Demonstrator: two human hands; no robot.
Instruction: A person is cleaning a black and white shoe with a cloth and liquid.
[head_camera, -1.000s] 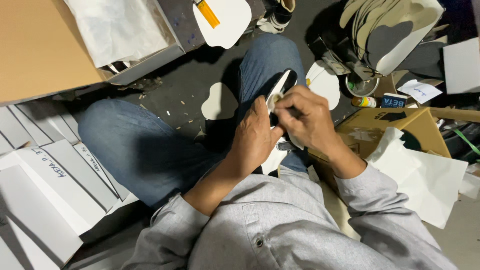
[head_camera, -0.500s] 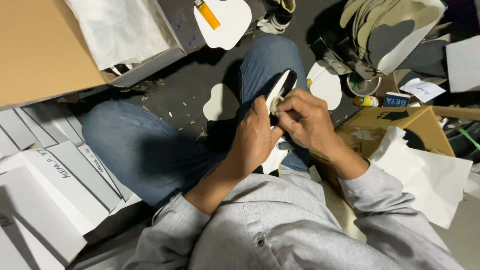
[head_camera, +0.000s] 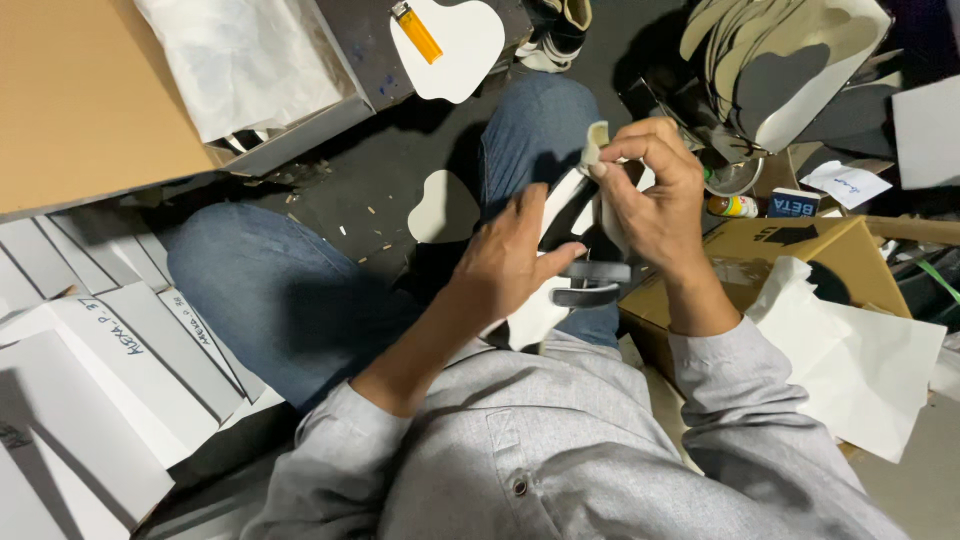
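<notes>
Dark floor all around us, littered with small chips, and from the head camera we are looking down over a grey shirt and blue jeans. Far left sits a brown cardboard sheet (head_camera: 80, 90). Near left are flat white boxes (head_camera: 90, 390), and at the far edge an orange lighter (head_camera: 415, 30) lies on a white cutout (head_camera: 465, 50). Another white cutout (head_camera: 445, 205) lies on the floor between the knees.

Now the hands: a moment ago they were locked close together over the knee, both on the black-and-white shaped piece (head_camera: 562, 212). They've come apart! The right hand (head_camera: 655, 200) has lifted, thumb and forefinger pinched tight on a pale scrap (head_camera: 596, 140), held upright above the knee. The left hand (head_camera: 510, 262) has dropped back, fingers loosely spread, thumb against a grey tool (head_camera: 592, 283). We cannot tell whether it truly grips the tool. The shaped piece stays between the two hands, over the right knee.

By our reading, the scrap has parted from the larger piece, so that bit of the handwork looks finished.

To the right, a cardboard box (head_camera: 800, 250) and white paper sheets (head_camera: 870, 370), with a stack of shaped cutouts (head_camera: 800, 60) beyond.
</notes>
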